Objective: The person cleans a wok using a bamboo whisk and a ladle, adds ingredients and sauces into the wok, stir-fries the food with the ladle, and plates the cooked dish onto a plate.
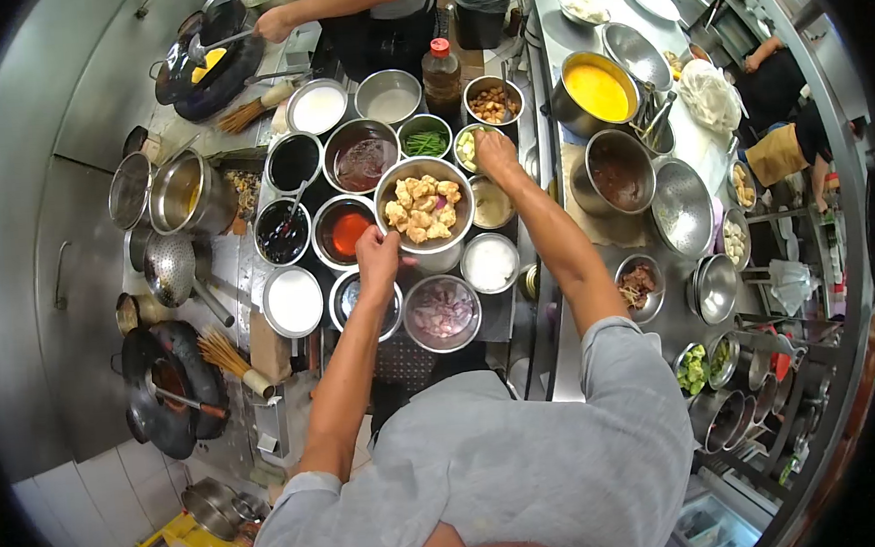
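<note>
My left hand is closed on the near rim of a metal bowl and holds it up over the seasoning pots. Golden battered fried pieces fill this bowl. My right hand reaches to a small bowl of pale green chopped pieces, fingers bent together at its edge; their tips are hidden. Just left of that stands a bowl of chopped green herbs. Below my left hand are a pot of red-orange liquid and a bowl of sliced raw meat.
Pots of sauces and white powder crowd the counter. A red-capped bottle stands at the back. Woks line the left; a pot of yellow liquid sits right. Another person's hand works a ladle in the far wok.
</note>
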`<state>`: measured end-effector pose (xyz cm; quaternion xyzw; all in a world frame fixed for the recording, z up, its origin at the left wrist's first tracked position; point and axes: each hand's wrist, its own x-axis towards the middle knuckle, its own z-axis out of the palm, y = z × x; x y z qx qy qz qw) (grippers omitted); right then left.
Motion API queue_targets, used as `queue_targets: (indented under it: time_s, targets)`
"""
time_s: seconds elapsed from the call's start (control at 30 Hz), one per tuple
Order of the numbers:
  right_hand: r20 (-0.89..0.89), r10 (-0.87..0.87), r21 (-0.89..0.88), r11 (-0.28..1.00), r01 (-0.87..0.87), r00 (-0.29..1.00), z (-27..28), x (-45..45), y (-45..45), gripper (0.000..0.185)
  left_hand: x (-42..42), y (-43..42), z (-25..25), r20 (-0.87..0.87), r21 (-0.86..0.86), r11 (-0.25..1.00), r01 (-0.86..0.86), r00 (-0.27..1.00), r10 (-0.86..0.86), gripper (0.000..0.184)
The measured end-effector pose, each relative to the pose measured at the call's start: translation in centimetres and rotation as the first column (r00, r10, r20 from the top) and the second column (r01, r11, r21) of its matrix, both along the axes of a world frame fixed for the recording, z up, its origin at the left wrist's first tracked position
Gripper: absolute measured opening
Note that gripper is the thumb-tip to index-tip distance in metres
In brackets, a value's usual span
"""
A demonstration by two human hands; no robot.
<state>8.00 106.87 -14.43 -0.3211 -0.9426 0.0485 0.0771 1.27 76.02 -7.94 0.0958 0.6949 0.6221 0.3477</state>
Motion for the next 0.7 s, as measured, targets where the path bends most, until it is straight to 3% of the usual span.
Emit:
queue_targets:
  time_s: [0.07, 0.2, 0.3, 0.4, 0.43, 0.5, 0.57, 0.6, 0.7]
  targets:
    - [-0.074, -0.041, -0.033, 0.999, 0.039, 0.996, 0.0, 0.1, 0.4, 0.019, -0.5, 1.0, -1.1, -0.008, -0.009, 1.0, 0.013, 1.0, -0.013, 0.009]
    - [-0.149, -0.067, -0.279, 0.96, 0.024, 0.987, 3.9, 0.7, 0.7, 0.026, -0.7, 3.0, -0.9, -0.005, -0.031, 0.999, 0.016, 1.0, -0.016, 0.01]
    - [-0.364, -0.041, -0.372, 0.922, -0.104, 0.931, 9.8, 1.3, -2.3, 0.029, -1.1, 4.1, -2.1, -0.023, -0.011, 1.0, 0.024, 0.999, -0.025, 0.01]
    - [-0.34, 0.112, -0.534, 0.794, -0.29, 0.934, 13.1, 1.6, -5.9, 0.027, -1.1, 5.0, -1.6, -0.017, 0.008, 0.999, 0.04, 0.999, -0.039, 0.011]
    - [-0.258, 0.278, -0.395, 0.843, -0.364, 0.925, 12.6, 1.4, -6.0, 0.024, -1.2, 5.4, -1.3, -0.023, -0.002, 0.999, 0.046, 0.999, -0.046, 0.012]
    - [-0.264, 0.205, -0.469, 0.827, -0.311, 0.942, 13.6, 0.9, -5.4, 0.021, -1.3, 5.5, -1.1, -0.001, 0.005, 0.999, 0.052, 0.999, -0.052, 0.013]
    - [-0.461, 0.082, -0.412, 0.862, -0.296, 0.883, 11.1, -0.3, -1.6, 0.02, -1.5, 5.3, -1.4, 0.055, 0.046, 0.998, 0.039, 0.998, -0.042, 0.014]
    - [-0.439, 0.058, -0.364, 0.901, -0.236, 0.896, 10.0, -1.1, 1.0, 0.018, -1.6, 5.3, -1.3, 0.064, 0.04, 0.999, 0.024, 0.998, -0.026, 0.014]
    - [-0.131, -0.075, -0.113, 0.992, 0.06, 0.989, 3.3, -4.1, 9.1, 0.021, -1.0, 4.7, 0.2, 0.054, 0.052, 0.999, 0.006, 0.998, -0.009, 0.014]
